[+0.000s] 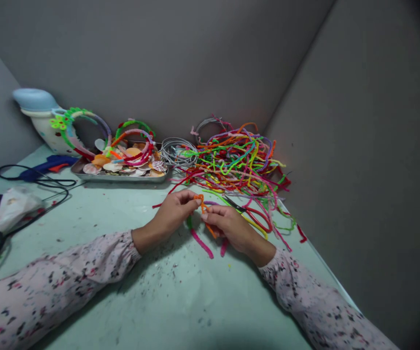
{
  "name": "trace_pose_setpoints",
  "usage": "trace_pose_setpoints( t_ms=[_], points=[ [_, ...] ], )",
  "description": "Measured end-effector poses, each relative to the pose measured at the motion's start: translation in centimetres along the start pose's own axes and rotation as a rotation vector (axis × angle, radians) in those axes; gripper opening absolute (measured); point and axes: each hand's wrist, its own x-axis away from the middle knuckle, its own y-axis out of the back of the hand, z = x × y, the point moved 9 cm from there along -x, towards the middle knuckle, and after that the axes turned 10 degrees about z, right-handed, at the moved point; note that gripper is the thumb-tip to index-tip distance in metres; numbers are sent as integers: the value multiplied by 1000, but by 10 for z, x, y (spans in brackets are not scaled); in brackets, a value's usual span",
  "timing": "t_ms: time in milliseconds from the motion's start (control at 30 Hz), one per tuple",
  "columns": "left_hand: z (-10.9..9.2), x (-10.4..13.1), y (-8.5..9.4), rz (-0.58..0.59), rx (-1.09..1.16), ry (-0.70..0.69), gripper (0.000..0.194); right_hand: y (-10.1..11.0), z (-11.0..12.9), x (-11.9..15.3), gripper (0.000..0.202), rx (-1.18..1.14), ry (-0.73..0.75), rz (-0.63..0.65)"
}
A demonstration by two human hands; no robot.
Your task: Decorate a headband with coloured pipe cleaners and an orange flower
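Clock: twelve points away from the person, with the orange pipe cleaner (202, 206) at the centre.
Orange pipe cleaner: held between the two hands over the desk (181, 301), a small bent shape at the top and an end hanging toward five o'clock.
Left hand (173, 211): at nine o'clock, thumb and forefinger pinching the upper, bent part.
Right hand (234, 227): at four o'clock, thumb and forefinger pinching lower down, just beside the left fingertips.
Grip: the close pinch looks right for fine bending; the left fingers would best act as a firm clamp while the right ones do the turning.
Bend: small, even turns near the pinch should hold better than one hard twist, and light pressure should spare the fuzz.
Wire tips: probably sharp, so best folded inward, away from the fingertips.
Pink and green strip (201, 244): below the hands toward six o'clock, partly hidden; whether it joins the orange piece cannot be told. Care is needed not to snag it.
Scissors (244, 210): at three o'clock, near the right hand, handy for trimming but close enough to catch loose strands.
Pile of pipe cleaners (237, 158): at one to two o'clock.
Tray (122, 179): toward ten o'clock, well clear of the fingers.
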Motion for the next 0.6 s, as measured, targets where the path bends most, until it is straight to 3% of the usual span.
trace_pose_setpoints(
  t_ms=[67,200,367,600],
  points=[
    [1,-1,3,-21,-25,-13,15,8,8,3,23,88,34,-112],
    [3,-2,3,-21,-34,-19,16,25,39,18,13,335,251,-409],
    [5,1,-5,29,27,14,13,20,40,17,11,415,292,-387],
    [5,3,-14,84,131,44,10,16,24,6,8,224,216,-261]
  ],
)
